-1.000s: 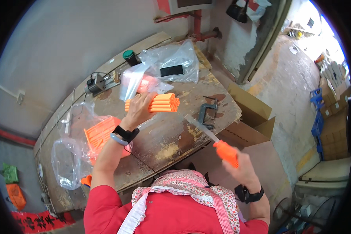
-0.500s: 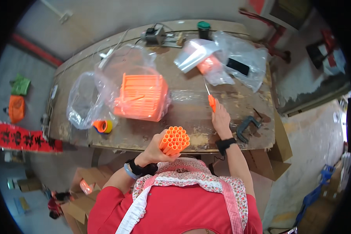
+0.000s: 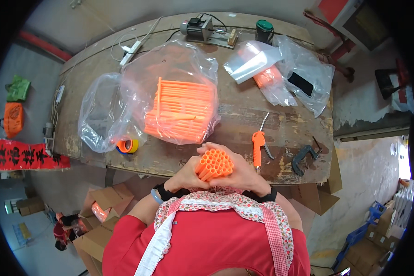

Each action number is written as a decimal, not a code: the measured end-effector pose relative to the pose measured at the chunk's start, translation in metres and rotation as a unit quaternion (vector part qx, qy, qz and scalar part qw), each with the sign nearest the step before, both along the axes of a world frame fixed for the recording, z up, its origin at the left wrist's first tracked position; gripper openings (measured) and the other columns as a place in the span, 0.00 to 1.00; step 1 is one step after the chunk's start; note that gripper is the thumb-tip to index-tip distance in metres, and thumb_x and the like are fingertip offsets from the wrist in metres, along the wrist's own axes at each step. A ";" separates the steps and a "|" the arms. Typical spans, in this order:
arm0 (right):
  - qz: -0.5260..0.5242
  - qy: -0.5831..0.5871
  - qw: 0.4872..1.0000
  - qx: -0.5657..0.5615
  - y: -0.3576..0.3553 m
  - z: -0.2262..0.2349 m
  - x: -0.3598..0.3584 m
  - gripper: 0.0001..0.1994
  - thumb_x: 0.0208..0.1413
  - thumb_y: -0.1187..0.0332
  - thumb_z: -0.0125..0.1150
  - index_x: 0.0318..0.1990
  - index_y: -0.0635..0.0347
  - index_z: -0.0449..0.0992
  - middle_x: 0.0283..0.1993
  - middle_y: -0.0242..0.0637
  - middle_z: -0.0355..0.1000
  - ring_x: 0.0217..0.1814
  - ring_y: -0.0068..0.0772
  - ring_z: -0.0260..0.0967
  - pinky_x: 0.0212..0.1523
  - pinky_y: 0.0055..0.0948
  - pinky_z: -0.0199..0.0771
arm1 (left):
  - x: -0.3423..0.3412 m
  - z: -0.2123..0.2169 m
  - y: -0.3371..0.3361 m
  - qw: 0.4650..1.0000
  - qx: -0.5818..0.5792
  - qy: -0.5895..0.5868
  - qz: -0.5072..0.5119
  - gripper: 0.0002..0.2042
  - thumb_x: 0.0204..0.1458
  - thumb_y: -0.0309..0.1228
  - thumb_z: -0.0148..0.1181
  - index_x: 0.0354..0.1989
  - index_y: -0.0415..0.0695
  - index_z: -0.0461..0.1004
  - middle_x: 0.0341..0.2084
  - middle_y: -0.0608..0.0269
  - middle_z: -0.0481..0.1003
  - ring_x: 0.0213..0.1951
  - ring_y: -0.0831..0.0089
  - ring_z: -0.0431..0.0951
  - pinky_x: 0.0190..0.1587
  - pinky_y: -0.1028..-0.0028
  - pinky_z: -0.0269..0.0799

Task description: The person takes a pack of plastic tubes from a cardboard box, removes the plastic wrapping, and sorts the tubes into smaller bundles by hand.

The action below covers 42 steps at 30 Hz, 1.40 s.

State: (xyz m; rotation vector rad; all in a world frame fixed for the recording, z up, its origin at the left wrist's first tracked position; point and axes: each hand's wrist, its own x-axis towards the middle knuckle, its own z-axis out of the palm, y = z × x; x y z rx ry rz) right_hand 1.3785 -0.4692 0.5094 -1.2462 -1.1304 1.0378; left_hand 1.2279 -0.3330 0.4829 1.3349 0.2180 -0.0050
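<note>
A bundle of orange plastic tubes (image 3: 215, 163) stands with its open ends facing up, close to my body at the table's front edge. My left hand (image 3: 186, 172) wraps round its left side. On the other side, my right hand (image 3: 246, 171) closes round the same bundle. To the right of my hands, an orange air blow gun (image 3: 258, 146) with a thin bent nozzle lies on the table. Beyond my left hand a clear plastic bag (image 3: 172, 60) holds a stack of more orange tubes (image 3: 181, 110).
A grey clamp (image 3: 303, 161) lies at the table's right front. Rolls of tape (image 3: 128, 146) sit front left. At the back are a motor (image 3: 198, 30) and a green-lidded cup (image 3: 264, 31). A black phone (image 3: 301, 84) rests on clear plastic. Cardboard boxes (image 3: 108, 198) stand below the table.
My right hand has let go of the air blow gun, now lying on the table. It has moved left and joined my left hand round the tube bundle.
</note>
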 end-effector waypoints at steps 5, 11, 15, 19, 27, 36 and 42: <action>0.016 0.039 0.999 0.016 0.005 -0.010 0.014 0.34 0.46 0.62 0.70 0.60 0.64 0.62 0.56 0.42 0.69 0.57 0.34 0.67 0.58 0.32 0.66 | 0.013 0.003 0.008 1.000 0.029 0.005 -0.004 0.21 0.38 0.27 0.70 0.44 0.39 0.74 0.38 0.66 0.75 0.38 0.80 0.73 0.44 0.76 0.69; 0.042 0.150 0.988 -0.016 0.011 -0.012 0.028 0.32 0.50 0.64 0.68 0.61 0.64 0.62 0.55 0.37 0.68 0.56 0.26 0.65 0.59 0.29 0.63 | 0.016 -0.008 0.010 0.999 -0.008 0.033 0.023 0.20 0.41 0.26 0.71 0.45 0.39 0.73 0.39 0.65 0.76 0.40 0.79 0.74 0.46 0.76 0.70; 0.040 0.222 0.973 -0.043 0.015 -0.016 0.035 0.30 0.52 0.70 0.65 0.62 0.65 0.60 0.55 0.34 0.68 0.54 0.21 0.63 0.56 0.25 0.64 | 0.016 -0.016 0.012 0.997 0.013 0.059 0.042 0.23 0.42 0.26 0.70 0.49 0.38 0.71 0.41 0.64 0.76 0.42 0.78 0.75 0.48 0.75 0.70; 0.036 0.213 0.976 -0.038 0.016 -0.021 0.037 0.30 0.52 0.71 0.64 0.62 0.65 0.60 0.55 0.33 0.68 0.53 0.20 0.63 0.55 0.24 0.65 | 0.015 -0.020 0.012 0.995 -0.022 0.071 0.066 0.24 0.42 0.26 0.70 0.50 0.39 0.71 0.43 0.64 0.76 0.44 0.77 0.75 0.50 0.74 0.69; -0.001 0.046 0.999 0.008 0.016 -0.021 0.037 0.26 0.50 0.70 0.65 0.57 0.66 0.66 0.54 0.40 0.68 0.57 0.29 0.64 0.58 0.30 0.62 | 0.007 -0.031 0.014 0.993 -0.009 0.108 0.049 0.34 0.37 0.24 0.70 0.57 0.41 0.63 0.50 0.62 0.70 0.51 0.73 0.71 0.55 0.70 0.66; -0.087 0.087 0.992 0.022 0.013 -0.026 0.029 0.18 0.51 0.70 0.62 0.48 0.68 0.73 0.39 0.38 0.69 0.41 0.28 0.67 0.44 0.26 0.66 | -0.001 -0.033 0.013 0.991 -0.015 0.110 0.075 0.35 0.37 0.26 0.70 0.58 0.41 0.62 0.50 0.63 0.70 0.52 0.72 0.70 0.57 0.69 0.65; -0.129 0.096 0.986 0.031 0.016 -0.028 0.026 0.14 0.51 0.72 0.62 0.45 0.67 0.75 0.36 0.35 0.68 0.38 0.24 0.66 0.41 0.23 0.66 | 0.005 -0.015 0.003 0.984 -0.003 0.081 0.161 0.23 0.42 0.25 0.68 0.49 0.37 0.71 0.42 0.63 0.75 0.43 0.78 0.74 0.48 0.75 0.70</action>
